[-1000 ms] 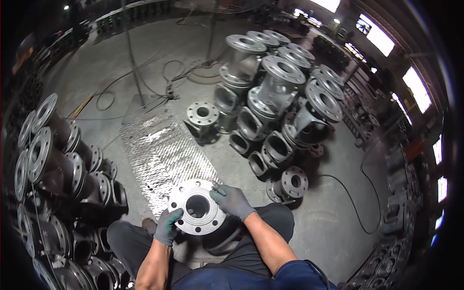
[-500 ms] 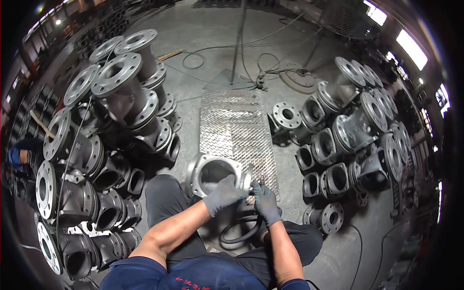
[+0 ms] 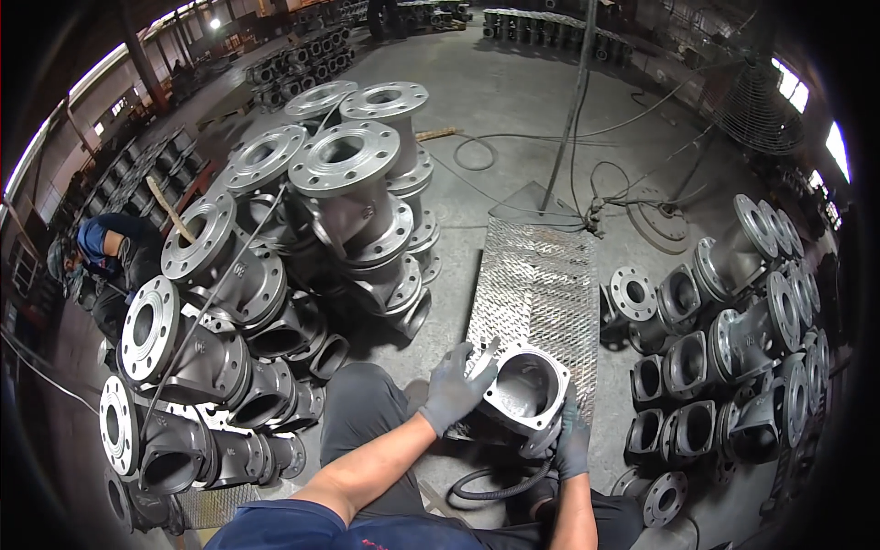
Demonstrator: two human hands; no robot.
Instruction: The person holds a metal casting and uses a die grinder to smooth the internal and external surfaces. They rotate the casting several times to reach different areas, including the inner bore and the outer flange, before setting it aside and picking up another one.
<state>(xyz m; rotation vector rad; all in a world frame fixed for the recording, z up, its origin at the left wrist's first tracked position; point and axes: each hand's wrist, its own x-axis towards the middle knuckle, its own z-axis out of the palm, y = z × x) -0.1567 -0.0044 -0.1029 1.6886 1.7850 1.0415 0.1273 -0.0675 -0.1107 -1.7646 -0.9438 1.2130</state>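
Observation:
A grey cast-metal valve body [image 3: 531, 423] rests in front of me at the near end of a textured metal plate [image 3: 536, 284], its squarish opening tilted up toward me. My left hand [image 3: 454, 392], in a grey glove, grips the round flange at its left side. On the opposite side my right hand [image 3: 573, 440], also gloved, holds the casting by its right edge; some of those fingers are hidden behind it. Below the body, a black corrugated hose [image 3: 500, 478] curls between my legs.
Stacked flanged valve bodies [image 3: 344, 170] rise at my left, with more stacked castings [image 3: 733, 339] at my right. Behind the left stack a co-worker [image 3: 115, 247] bends over. A pole [image 3: 570, 110], cables and a wire-caged fan [image 3: 756, 105] stand ahead.
My view has swung left. The valve body has been turned, its flange now at the left. My left hand has moved onto that flange, and my right hand onto the body's right side.

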